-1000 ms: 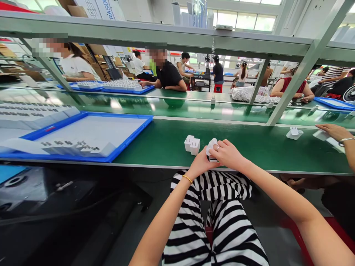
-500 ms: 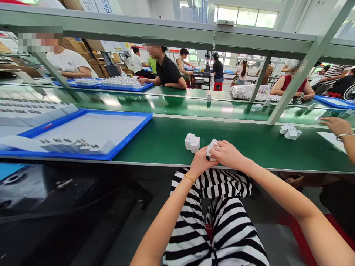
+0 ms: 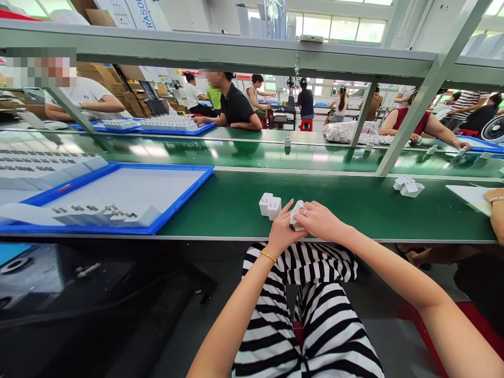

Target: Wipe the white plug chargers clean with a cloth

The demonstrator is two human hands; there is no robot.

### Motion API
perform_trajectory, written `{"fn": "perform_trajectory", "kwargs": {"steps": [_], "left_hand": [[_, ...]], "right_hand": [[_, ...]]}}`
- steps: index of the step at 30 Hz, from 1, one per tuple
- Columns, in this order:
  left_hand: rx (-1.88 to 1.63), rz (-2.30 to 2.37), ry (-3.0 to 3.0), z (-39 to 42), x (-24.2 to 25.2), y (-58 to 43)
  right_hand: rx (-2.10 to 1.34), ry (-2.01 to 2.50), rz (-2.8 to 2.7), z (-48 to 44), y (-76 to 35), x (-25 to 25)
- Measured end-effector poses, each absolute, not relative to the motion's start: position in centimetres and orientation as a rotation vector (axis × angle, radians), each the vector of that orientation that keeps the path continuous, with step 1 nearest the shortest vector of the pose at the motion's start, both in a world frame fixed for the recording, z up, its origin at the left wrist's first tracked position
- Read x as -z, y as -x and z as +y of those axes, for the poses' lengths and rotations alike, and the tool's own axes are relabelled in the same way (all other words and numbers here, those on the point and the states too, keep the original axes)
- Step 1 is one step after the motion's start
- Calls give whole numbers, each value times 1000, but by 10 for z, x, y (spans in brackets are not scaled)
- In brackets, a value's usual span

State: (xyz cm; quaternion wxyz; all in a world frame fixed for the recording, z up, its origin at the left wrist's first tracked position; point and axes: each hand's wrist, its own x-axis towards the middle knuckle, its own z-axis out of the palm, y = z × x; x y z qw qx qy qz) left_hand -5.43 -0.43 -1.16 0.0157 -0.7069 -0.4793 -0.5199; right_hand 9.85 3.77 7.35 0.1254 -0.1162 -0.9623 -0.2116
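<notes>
White plastic sits between both hands: a small housing (image 3: 297, 215), probably a plug adapter though much of it is hidden by the fingers, is held just above the green bench top (image 3: 224, 205), with its dark underside (image 3: 292, 227) showing at the lower edge. Since the last view, the left hand (image 3: 282, 231) has been opened, its fingers (image 3: 284, 209) lifted and spread upward beside the piece; whether it is still gripped by that hand cannot be told. The right hand (image 3: 321, 220) is closed over the top, grasping the housing, and a ring (image 3: 305, 212) is worn on one finger. Just left of the hands, a pair of white adapters (image 3: 266, 205) stands upright on the bench. Further left, similar pieces lie in a blue tray (image 3: 181, 201). At far right, a co-worker's hand (image 3: 494, 197) has been drawn back beside a white sheet (image 3: 464, 199), well apart from a small group of white pieces (image 3: 408, 186).
</notes>
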Motion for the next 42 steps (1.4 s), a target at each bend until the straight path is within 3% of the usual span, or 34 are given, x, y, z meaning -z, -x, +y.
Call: {"fn": "perform_trajectory", "kwargs": {"steps": [25, 35, 42], "left_hand": [[1563, -1635, 2151, -11, 16, 57], [1519, -1697, 2095, -12, 13, 57], [1442, -1628, 2094, -15, 14, 57]], "right_hand": [[492, 437, -2795, 36, -99, -66], [-104, 769, -2486, 42, -103, -61], [285, 608, -2583, 40, -112, -56]]}}
